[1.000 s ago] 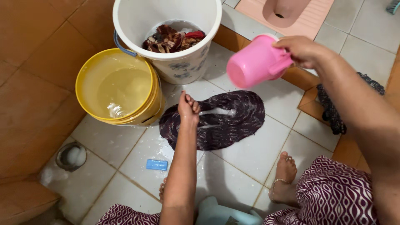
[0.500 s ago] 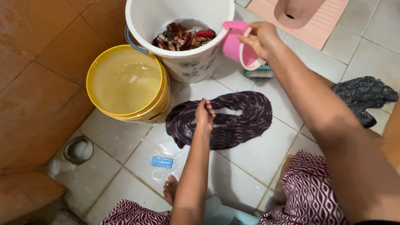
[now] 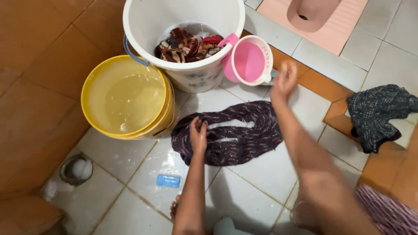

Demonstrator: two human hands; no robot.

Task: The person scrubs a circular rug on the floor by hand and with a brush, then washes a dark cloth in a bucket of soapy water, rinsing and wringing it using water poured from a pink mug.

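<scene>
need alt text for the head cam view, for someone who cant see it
Seen from above, a left hand presses on a dark wet cloth on a tiled floor, while the right hand hovers beside a pink jug. Behind stand a yellow bucket of water and a white bucket of clothes; blue soap lies nearby.

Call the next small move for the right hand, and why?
Probably bring the right hand down onto the dark wet cloth. It hovers empty beside the pink mug, which rests against the white bucket, while the left hand alone presses the cloth spread on the tiled floor.
</scene>
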